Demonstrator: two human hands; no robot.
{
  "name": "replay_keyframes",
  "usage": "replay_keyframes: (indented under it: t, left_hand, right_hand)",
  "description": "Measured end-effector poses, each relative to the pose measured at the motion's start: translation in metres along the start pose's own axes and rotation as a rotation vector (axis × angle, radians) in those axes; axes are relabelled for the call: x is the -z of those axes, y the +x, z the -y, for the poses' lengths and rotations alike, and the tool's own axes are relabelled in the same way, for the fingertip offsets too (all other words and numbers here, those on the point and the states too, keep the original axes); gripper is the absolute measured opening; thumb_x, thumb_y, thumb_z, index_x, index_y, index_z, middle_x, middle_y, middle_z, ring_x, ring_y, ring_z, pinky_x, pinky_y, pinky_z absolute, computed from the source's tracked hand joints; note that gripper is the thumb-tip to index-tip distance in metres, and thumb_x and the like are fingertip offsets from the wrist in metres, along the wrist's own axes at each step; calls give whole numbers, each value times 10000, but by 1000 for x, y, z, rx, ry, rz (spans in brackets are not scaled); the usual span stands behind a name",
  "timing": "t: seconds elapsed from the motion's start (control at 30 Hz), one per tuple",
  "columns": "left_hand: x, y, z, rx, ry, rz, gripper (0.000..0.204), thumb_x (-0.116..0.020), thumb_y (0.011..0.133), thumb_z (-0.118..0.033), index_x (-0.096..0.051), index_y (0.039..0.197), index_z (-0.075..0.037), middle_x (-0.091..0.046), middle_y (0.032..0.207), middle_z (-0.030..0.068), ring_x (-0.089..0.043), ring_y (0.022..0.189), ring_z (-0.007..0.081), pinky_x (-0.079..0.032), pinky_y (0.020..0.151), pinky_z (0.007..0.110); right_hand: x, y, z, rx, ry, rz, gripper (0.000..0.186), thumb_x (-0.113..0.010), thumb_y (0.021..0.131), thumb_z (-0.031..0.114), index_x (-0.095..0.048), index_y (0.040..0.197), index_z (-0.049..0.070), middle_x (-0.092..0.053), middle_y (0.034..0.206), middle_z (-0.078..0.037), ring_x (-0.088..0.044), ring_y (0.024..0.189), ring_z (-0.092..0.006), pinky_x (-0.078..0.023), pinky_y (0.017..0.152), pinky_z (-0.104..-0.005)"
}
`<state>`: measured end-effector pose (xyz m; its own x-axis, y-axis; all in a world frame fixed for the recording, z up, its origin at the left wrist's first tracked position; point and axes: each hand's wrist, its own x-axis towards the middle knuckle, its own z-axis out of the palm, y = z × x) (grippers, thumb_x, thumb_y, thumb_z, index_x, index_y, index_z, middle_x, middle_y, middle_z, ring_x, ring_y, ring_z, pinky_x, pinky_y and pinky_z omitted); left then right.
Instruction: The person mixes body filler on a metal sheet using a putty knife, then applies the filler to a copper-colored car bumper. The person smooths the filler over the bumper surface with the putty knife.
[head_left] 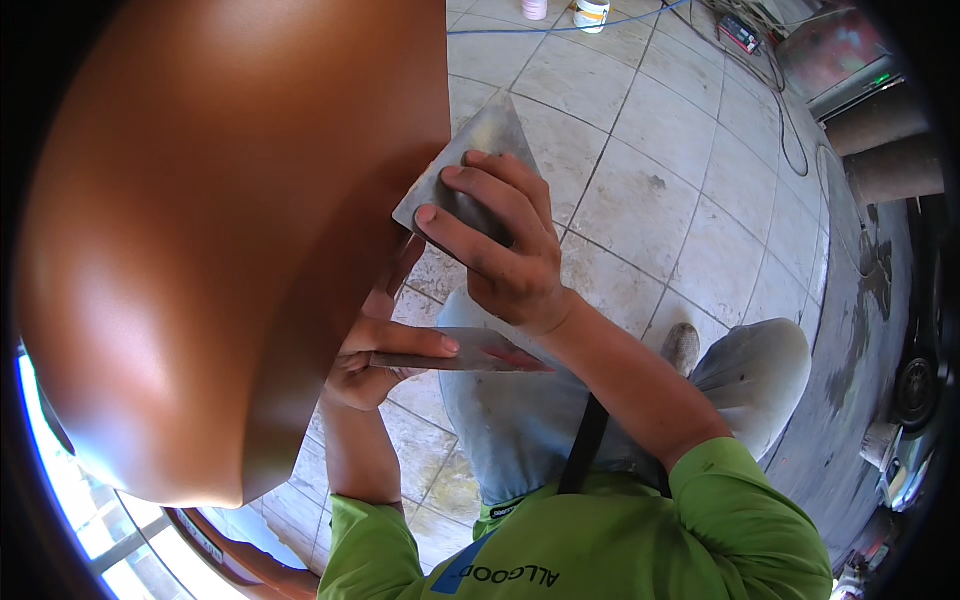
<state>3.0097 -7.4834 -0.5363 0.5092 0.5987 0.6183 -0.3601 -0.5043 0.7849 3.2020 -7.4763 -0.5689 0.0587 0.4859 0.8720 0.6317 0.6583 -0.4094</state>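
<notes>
My right hand (505,240) grips a grey triangular-looking flat spreader (485,130) with a pale yellowish smear, its lower corner at the edge of a large, glossy copper-brown curved panel (200,200) filling the left side. Below it, my left hand (365,355), beside the panel's edge, holds a second flat spreader (490,345) level, with a pink-red smear on it. Some of my left fingers are partly hidden behind the panel and my right hand.
A tiled floor (670,200) lies under my bent knees (750,370). At the top stand a white tub (590,18) and a pink container (535,8), near cables (780,110) and a small red-black device (738,33). A dark wheel (913,390) is at the far right.
</notes>
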Motion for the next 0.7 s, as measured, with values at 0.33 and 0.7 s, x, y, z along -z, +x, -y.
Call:
replay_keyframes:
  t: [0.33,0.7]
  left_hand:
    - [4,-3,-5,53,184,-39,206,-822,770,-168,-833,955,-77,-323,1640,342,-248,1538,566,-92,1255,661]
    - [-10,-6,-14,79,40,-68,195,-833,765,-217,-835,913,-91,-324,1641,340,-262,1535,562,-134,1245,663]
  right_hand:
    - [30,-43,-3,-127,-75,115,593,-706,713,-10,-742,1241,256,-674,1274,-37,-627,1229,-290,-456,1071,-495]
    - [-6,-12,16,-41,-19,-98,386,-701,846,178,-727,1227,235,-643,1333,-58,-625,1207,-308,-473,1031,-483]
